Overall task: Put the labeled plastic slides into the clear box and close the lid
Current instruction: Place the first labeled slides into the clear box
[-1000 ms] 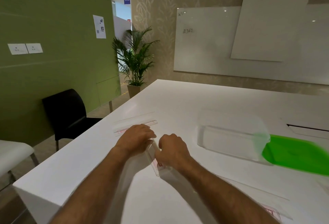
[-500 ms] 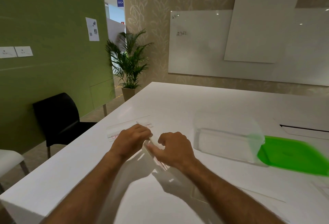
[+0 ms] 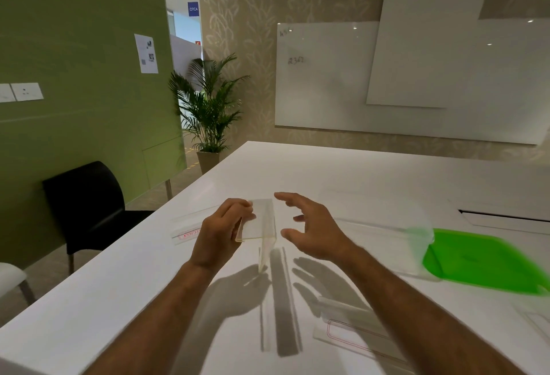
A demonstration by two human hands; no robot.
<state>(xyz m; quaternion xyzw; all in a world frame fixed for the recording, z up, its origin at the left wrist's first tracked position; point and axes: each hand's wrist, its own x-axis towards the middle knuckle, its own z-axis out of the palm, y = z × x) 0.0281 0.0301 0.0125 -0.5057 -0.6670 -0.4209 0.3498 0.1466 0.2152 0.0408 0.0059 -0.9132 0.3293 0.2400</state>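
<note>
My left hand (image 3: 220, 233) grips a clear plastic slide (image 3: 262, 223) by its left edge and holds it raised above the white table (image 3: 143, 300). Just right of the slide, my right hand (image 3: 312, 225) hovers with fingers spread, holding nothing. Another slide with red lettering (image 3: 186, 227) lies flat behind my left hand. A third slide with a red outline (image 3: 345, 333) lies near the front, partly under my right forearm. The clear box (image 3: 384, 225) stands open to the right, and its green lid (image 3: 482, 261) lies beside it.
A black chair (image 3: 86, 208) stands off the table's left edge, with a white seat (image 3: 10, 275) nearer. A dark slot (image 3: 503, 215) is cut into the tabletop at far right. A potted palm (image 3: 209, 112) stands beyond the far corner, and whiteboards (image 3: 401, 80) hang behind.
Both hands were together low on the table over a slide. My left hand has lifted the slide upright off the table, and my right hand has let go and opened beside it.
</note>
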